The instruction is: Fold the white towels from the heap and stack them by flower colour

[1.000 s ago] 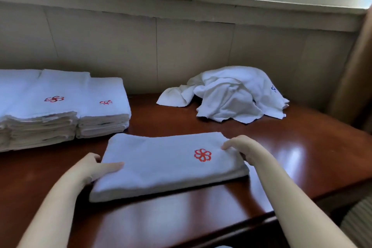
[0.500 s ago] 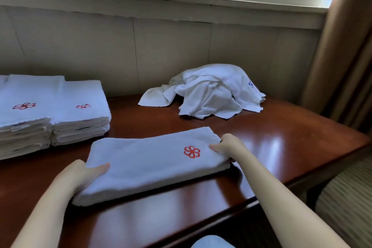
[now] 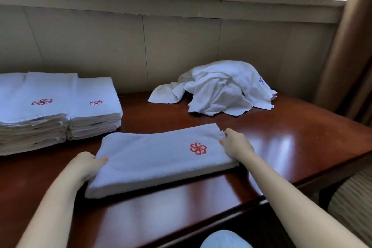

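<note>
A folded white towel with a red flower lies lengthwise on the brown table in front of me. My left hand grips its left end, thumb on top. My right hand holds its right end, fingers curled over the edge. At the back right sits the heap of unfolded white towels, one showing a blue mark. On the left stand two stacks of folded towels with red flowers, a tall stack and a lower stack beside it.
A pale wall and window sill run behind the table. A brown curtain hangs at the right. The table's front edge is close to me, with a striped seat beyond its right corner.
The view shifted, so the towel and stacks sit further right in frame. Both hands keep their hold on the towel's ends; the towel has barely moved on the table.
</note>
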Demonstrator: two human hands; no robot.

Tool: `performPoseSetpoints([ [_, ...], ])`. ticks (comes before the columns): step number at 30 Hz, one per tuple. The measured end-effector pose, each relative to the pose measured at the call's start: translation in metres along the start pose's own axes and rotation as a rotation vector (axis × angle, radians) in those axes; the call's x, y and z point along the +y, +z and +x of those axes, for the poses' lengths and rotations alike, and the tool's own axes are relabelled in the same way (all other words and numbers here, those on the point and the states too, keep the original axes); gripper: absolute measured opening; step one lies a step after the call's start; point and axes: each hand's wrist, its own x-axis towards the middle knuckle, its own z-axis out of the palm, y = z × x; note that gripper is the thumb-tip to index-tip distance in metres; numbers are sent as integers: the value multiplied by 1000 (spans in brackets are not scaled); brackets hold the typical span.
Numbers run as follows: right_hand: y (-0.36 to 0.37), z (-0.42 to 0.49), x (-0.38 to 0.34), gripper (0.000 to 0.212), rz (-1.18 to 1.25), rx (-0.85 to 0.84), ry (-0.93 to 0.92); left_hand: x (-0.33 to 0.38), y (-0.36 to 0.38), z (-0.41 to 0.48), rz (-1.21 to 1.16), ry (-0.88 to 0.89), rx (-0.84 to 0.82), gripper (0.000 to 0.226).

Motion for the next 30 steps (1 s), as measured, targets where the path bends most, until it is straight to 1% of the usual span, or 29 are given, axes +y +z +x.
performPoseSetpoints([
  [2, -3, -4, -8, 38, -227, 126, -40, 7, 6, -6, 162, 11, 49, 34],
  [3, -3, -6, -14, 44, -310, 212, -115, 12, 13, -12, 290, 17, 144, 38],
  [4, 0, -6, -23, 48, -323, 283, -229, 17, 20, -19, 401, 55, 261, 40],
  [5, 5, -7, -32, 50, -284, 290, -357, 24, 28, -25, 458, 150, 356, 42],
  [6, 11, -9, -42, 51, -238, 223, -477, 30, 37, -29, 469, 293, 391, 45],
  [7, 20, -11, -50, 51, -215, 105, -570, 34, 46, -31, 479, 436, 336, 48],
  [8, 30, -13, -56, 50, -223, -36, -616, 36, 55, -30, 501, 529, 234, 51],
  [9, 38, -13, -59, 50, -243, -155, -631, 36, 62, -27, 547, 541, 126, 53],
  [10, 43, -10, -59, 50, -247, -217, -636, 34, 65, -22, 598, 499, 50, 56],
  [11, 44, -6, -57, 50, -244, -244, -638, 31, 64, -16, 620, 443, 26, 58],
  [13, 41, 3, -53, 52, -255, -282, -646, 24, 60, -6, 618, 337, 62, 63],
  [15, 37, 12, -48, 55, -246, -299, -621, 18, 52, -2, 561, 240, 80, 65],
  [18, 39, 12, -46, 58, -201, -258, -535, 13, 39, -4, 423, 123, 66, 60],
  [21, 40, 9, -50, 60, -208, -246, -493, 9, 30, -11, 345, 104, 46, 56],
  [23, 40, 8, -52, 60, -219, -253, -483, 7, 23, -15, 315, 108, 75, 63],
  [24, 39, 7, -52, 60, -229, -256, -477, 6, 18, -19, 284, 96, 75, 73],
  [25, 39, 7, -52, 60, -237, -257, -472, 4, 12, -21, 230, 84, 42, 84],
  [26, 39, 6, -54, 60, -240, -257, -464, 1, 7, -25, 155, 68, -33, 92],
  [27, 38, 5, -55, 60, -237, -258, -453, -2, 3, -30, 53, 56, -128, 95],
  [28, 37, 3, -56, 60, -231, -258, -441, -5, 0, -36, -45, 49, -203, 92],
  [29, 35, 1, -57, 59, -224, -255, -427, -8, -1, -39, -111, 60, -211, 90],
  [30, 33, -3, -58, 59, -216, -246, -406, -11, 0, -38, -169, 79, -137, 92],
])
